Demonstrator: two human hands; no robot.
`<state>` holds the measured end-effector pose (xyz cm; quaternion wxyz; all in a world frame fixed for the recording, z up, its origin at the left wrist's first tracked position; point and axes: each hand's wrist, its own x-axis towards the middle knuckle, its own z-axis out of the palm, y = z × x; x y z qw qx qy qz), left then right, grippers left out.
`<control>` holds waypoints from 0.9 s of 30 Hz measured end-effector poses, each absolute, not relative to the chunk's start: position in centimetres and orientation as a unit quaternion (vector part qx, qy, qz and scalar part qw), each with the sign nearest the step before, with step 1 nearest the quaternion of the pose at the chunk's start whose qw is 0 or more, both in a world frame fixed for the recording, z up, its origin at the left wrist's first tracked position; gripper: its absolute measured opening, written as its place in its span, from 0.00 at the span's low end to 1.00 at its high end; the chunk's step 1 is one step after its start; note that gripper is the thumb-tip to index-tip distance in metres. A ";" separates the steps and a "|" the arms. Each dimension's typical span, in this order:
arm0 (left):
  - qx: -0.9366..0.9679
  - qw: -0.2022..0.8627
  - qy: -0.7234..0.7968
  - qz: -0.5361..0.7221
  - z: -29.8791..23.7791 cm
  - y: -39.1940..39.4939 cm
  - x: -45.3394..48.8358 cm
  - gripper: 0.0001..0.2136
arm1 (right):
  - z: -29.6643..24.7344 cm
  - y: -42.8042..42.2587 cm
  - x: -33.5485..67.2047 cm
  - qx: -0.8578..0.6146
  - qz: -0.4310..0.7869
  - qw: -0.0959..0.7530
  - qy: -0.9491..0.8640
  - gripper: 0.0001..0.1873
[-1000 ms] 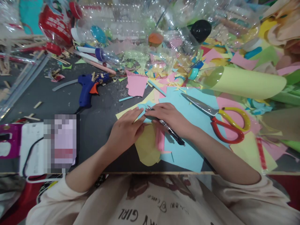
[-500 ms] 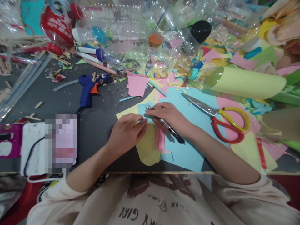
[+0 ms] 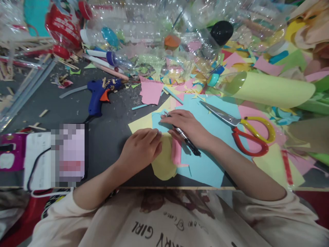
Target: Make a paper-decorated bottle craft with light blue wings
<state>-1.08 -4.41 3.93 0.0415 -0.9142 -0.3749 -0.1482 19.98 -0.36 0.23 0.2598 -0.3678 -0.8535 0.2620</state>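
Two hands meet near the middle of the cluttered desk point(image 3: 108, 133). The right hand point(image 3: 186, 125) has its grip clenched around a black pen point(image 3: 192, 146), with the tip poking out past the fingers and resting on a blue sheet point(image 3: 205, 164) that spreads under and to the right of that grip. The left hand point(image 3: 142, 145) grasps nothing. Its grip is released and its fingers are loosely curled as it presses down on a yellow piece point(image 3: 164, 161) just left of the pen grip and touching the blue sheet's edge. A pink strip point(image 3: 176, 152) lies between the two hands, just below the pen grip on the person's side. Right of the grip, well apart from it, scissors point(image 3: 244, 128) with red and yellow handles lie on the blue sheet, blades apart. Far to the left of the left hand's grip lies a blue glue gun point(image 3: 99, 96), and clear bottles point(image 3: 144, 20) pile up beyond both grips. Judging by the yellow piece's rounded edge and the scraps all about, some cutting looks done. The pen work on the blue sheet seems to be under way, but no drawn line can be made out, so how much remains cannot be told.
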 end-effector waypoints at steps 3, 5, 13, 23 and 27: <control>-0.912 0.044 -0.381 -0.149 3.9 -4.5 -1.1 0.11 | 0.1 -0.4 20.0 -0.372 0.261 0.253 -0.854 0.15; -0.911 0.039 -0.382 -0.150 3.8 -4.6 -1.2 0.11 | 0.2 -0.4 20.0 -0.367 0.266 0.248 -0.856 0.16; -0.908 -0.020 -0.400 -0.120 3.7 -4.7 -1.4 0.12 | 0.2 -0.4 20.0 -0.374 0.275 0.239 -0.853 0.16; -0.913 0.019 -0.389 -0.124 3.8 -4.6 -1.3 0.11 | 0.4 -0.3 20.0 -0.365 0.267 0.250 -0.856 0.16; -0.916 0.016 -0.385 -0.112 3.9 -4.7 -1.3 0.11 | 0.4 -0.3 20.0 -0.368 0.269 0.240 -0.857 0.17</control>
